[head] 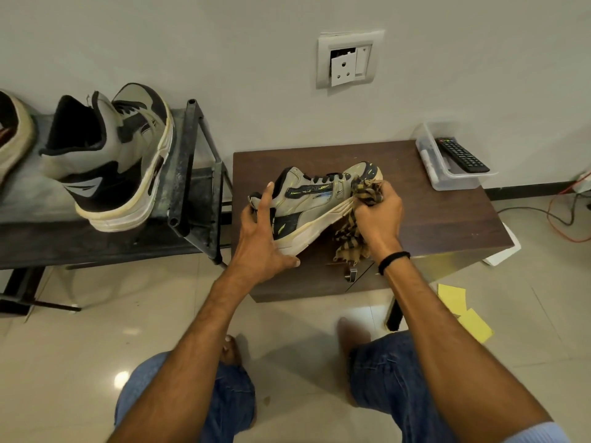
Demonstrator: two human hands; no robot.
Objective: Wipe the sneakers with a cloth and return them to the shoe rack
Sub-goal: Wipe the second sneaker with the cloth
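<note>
A beige and black sneaker (315,199) lies tilted on its side over the dark wooden table (447,212). My left hand (260,241) grips its heel end, thumb under the sole. My right hand (379,209) is closed on a yellow and black checked cloth (347,241), pressed against the sneaker's toe and sole edge. The matching sneaker (112,158) stands on the top shelf of the dark shoe rack (192,174) at the left, heel toward me.
Part of another shoe (12,132) shows at the far left of the rack. A clear plastic box (447,174) with a remote control (462,155) sits at the table's back right. Cables and yellow papers (463,311) lie on the tiled floor.
</note>
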